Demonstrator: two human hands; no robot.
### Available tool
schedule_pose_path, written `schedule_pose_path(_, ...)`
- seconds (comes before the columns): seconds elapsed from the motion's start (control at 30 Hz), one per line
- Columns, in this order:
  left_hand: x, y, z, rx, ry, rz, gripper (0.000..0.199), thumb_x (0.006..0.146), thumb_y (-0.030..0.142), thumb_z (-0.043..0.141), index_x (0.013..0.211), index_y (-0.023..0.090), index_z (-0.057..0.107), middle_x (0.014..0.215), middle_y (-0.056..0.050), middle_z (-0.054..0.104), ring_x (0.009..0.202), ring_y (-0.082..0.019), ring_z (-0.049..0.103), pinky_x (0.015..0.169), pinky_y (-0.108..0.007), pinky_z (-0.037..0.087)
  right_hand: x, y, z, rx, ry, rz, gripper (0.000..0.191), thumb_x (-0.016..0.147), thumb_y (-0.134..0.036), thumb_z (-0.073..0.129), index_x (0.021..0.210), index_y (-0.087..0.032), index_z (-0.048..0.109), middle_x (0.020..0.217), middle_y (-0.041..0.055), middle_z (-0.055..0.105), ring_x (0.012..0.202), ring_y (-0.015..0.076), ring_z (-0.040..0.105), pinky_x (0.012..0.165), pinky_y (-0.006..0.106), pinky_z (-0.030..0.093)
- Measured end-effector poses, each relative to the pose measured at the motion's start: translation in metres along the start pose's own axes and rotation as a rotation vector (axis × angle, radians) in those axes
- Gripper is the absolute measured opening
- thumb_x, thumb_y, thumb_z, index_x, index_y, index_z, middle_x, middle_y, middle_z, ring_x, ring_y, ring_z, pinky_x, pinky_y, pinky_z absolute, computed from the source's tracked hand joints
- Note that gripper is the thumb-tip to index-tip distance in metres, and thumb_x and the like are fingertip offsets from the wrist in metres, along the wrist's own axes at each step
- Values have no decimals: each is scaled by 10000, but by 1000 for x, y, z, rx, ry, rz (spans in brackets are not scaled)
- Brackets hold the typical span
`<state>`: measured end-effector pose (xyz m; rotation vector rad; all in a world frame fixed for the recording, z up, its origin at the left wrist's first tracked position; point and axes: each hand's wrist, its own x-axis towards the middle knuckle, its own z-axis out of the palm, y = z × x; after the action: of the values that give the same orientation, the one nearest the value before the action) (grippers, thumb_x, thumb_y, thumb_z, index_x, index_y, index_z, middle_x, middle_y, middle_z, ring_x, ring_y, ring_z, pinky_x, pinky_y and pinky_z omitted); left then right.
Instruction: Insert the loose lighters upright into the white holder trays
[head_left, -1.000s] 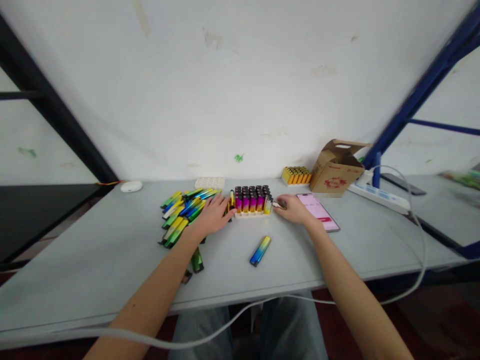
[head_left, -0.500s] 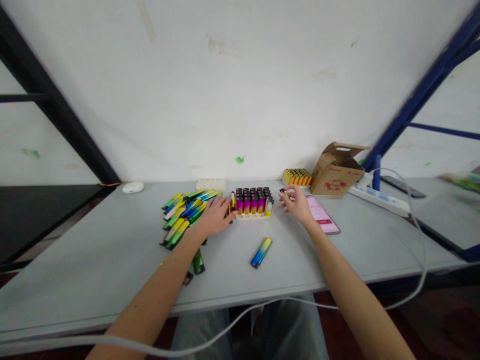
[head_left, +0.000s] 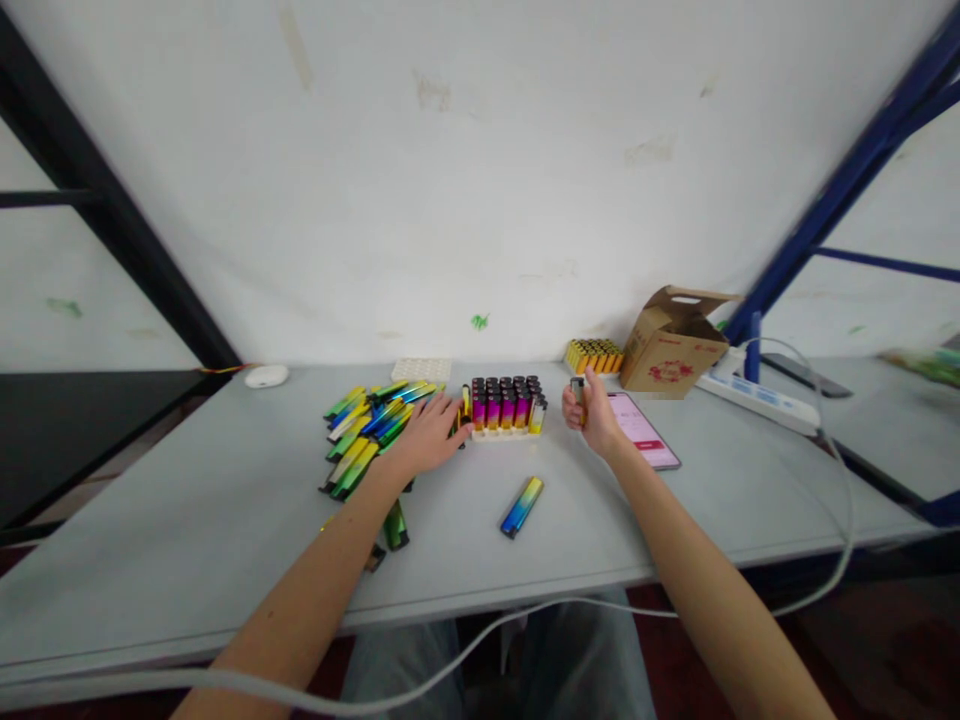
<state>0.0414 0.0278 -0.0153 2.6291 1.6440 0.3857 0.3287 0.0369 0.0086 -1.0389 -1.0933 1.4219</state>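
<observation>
My right hand (head_left: 598, 415) is wrapped around a lighter (head_left: 577, 388), held upright with its dark top showing above the fingers and the thumb raised beside it. Most of its body is hidden. My left hand (head_left: 429, 434) lies with fingers stretched over the edge of a loose pile of lighters (head_left: 352, 465) in yellow, green and blue. Close to its fingertips is a white rack (head_left: 510, 434) holding rows of purple-and-yellow lighters (head_left: 508, 405), with a clear-and-yellow one (head_left: 538, 414) at the front right corner. A single blue-and-yellow lighter (head_left: 523, 506) lies in front of the rack.
An off-white perforated tray (head_left: 421, 370) is near the wall. At the back right are a block of orange-yellow batteries (head_left: 594, 356), an open cardboard box (head_left: 670, 345) and a power strip (head_left: 763, 400). A phone (head_left: 643, 432) lies beside my right forearm. A white cable (head_left: 480, 655) crosses the front.
My right hand has turned and closed its fingers around the lighter, which now stands more upright and shows more. My left hand and the lighters on the table look unmoved.
</observation>
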Motion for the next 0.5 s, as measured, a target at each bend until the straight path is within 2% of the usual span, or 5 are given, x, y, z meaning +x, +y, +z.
schedule_pose_path(0.23, 0, 0, 0, -16, 3, -5, 553, 983, 449, 329, 1406, 118, 459, 1431, -176, 517, 1427, -330, 351, 1170, -519, 264, -1, -1, 2, 36, -88, 66, 672, 760, -853, 342, 503, -235, 288, 426, -103, 127, 353, 63, 100, 341, 199, 114)
schedule_pose_path(0.5, 0, 0, 0, 0, -21, -16, 567, 990, 452, 316, 1424, 108, 436, 1460, -182, 491, 1444, -326, 326, 1177, -516, 247, 1, 3, 1, 90, -57, 105, 567, 800, -717, 382, 504, -248, 266, 428, -109, 128, 366, 66, 68, 338, 198, 104)
